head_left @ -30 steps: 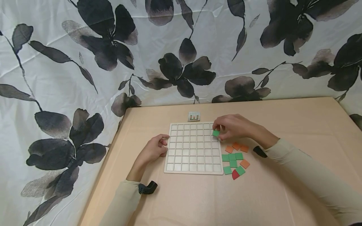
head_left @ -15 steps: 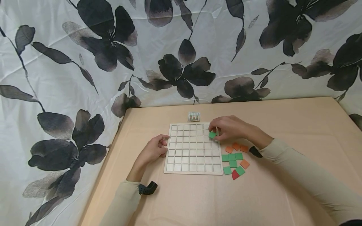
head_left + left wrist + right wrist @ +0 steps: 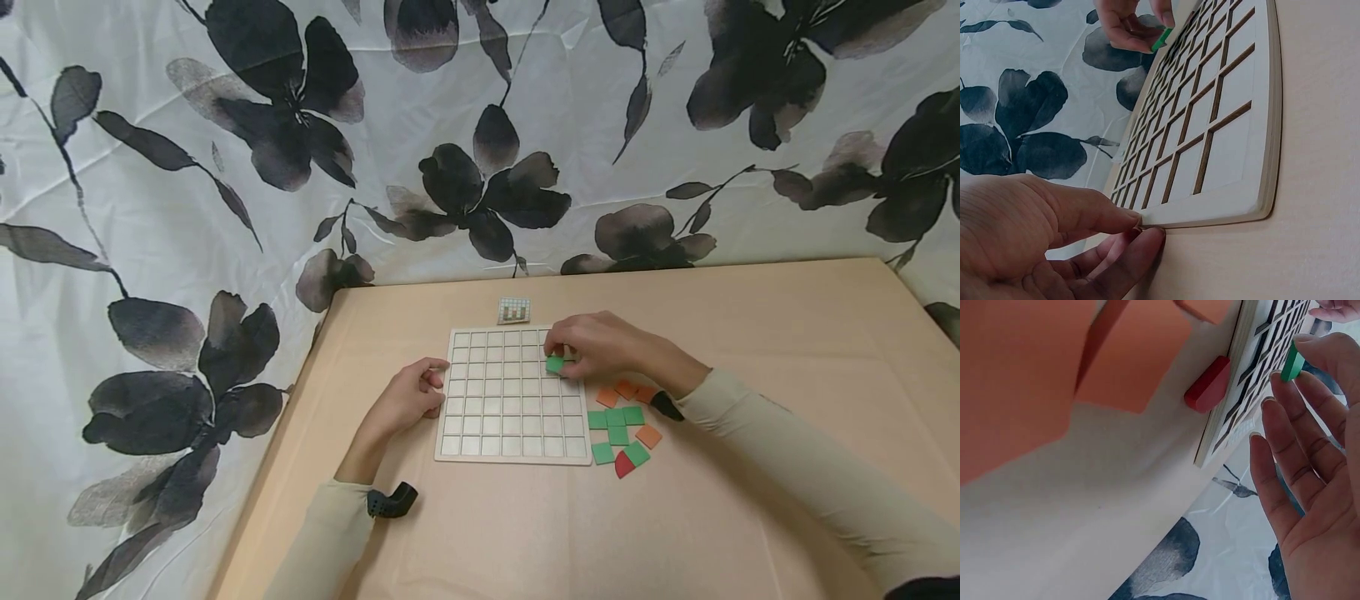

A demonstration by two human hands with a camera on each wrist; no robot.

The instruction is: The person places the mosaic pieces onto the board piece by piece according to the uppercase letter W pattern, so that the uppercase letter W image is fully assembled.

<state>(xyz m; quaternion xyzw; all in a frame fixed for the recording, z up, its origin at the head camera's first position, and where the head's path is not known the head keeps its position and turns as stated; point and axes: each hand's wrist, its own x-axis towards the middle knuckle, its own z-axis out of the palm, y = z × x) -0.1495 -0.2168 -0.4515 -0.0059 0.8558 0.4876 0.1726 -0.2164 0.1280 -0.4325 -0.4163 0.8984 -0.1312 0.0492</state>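
Observation:
A pale wooden grid board [image 3: 514, 459] lies flat on the table between both hands. At its left edge my left hand [image 3: 408, 393] grips the rim, thumb [image 3: 1107, 214] on the edge and curled fingers just beneath. My right hand [image 3: 603, 343] is over the board's upper right part, pinching a small green square tile [image 3: 554, 365] between thumb and fingertips. In the right wrist view that green tile [image 3: 1292, 363] is held on edge, while the other fingers [image 3: 1275, 481] spread loosely.
Right of the board lie several green tiles [image 3: 618, 436], several orange tiles [image 3: 648, 435] and a red piece [image 3: 624, 464] with a curved side. Beside the board in the right wrist view sits a red piece [image 3: 1209, 384]. A small patterned card [image 3: 514, 310] lies behind the board.
My right hand has moved left and slightly toward me, carrying the green tile from the board's right edge further in over the grid. My left hand has stayed at the rim.

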